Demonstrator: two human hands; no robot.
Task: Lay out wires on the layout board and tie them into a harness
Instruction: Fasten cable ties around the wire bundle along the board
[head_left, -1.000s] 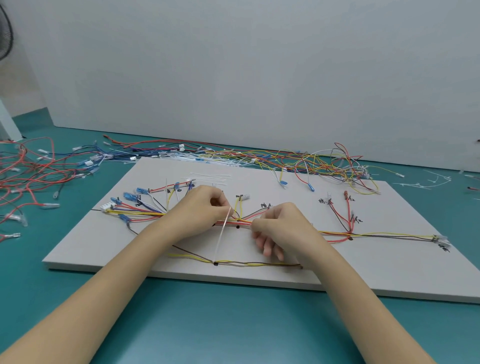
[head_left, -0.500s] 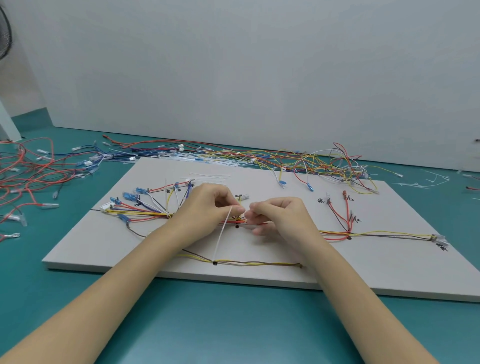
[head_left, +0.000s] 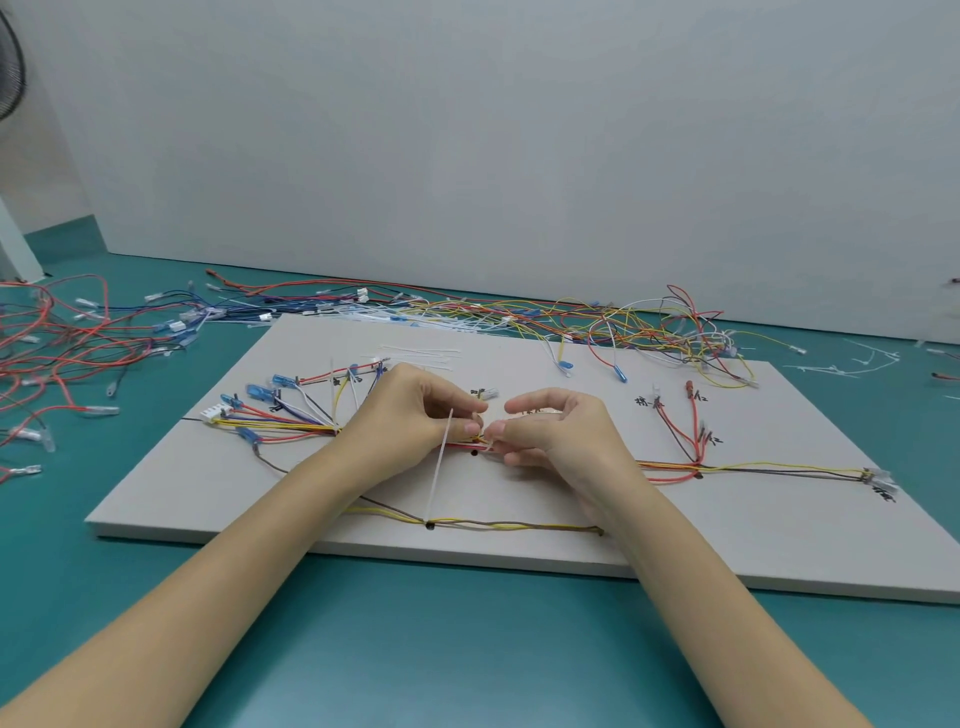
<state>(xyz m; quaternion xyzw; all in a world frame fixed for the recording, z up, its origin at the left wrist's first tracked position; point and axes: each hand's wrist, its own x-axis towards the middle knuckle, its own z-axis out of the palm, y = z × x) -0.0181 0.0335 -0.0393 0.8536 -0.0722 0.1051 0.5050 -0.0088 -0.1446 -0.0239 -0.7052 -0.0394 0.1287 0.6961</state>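
Two bare forearms are reaching in over the smooth teal table (head_left: 467, 654), whose near strip is lying open. Next comes the front edge of the flat, matte white layout board (head_left: 779, 530), where a thin brown and yellow wire pair (head_left: 519, 525) is running along beside a black dot. A stiff white cable tie (head_left: 440, 467) is slanting up from there to the left hand (head_left: 410, 415), whose fingers are pinching together on the tie. The right hand (head_left: 561, 431) is meeting it fingertip to fingertip, its fingers closing on the slim red and yellow wire bundle (head_left: 470, 444) at mid-board. The board's right half is staying mostly bare. Beyond its far edge, loose tangled wires (head_left: 597, 317) are sprawling against the plain wall (head_left: 519, 156).
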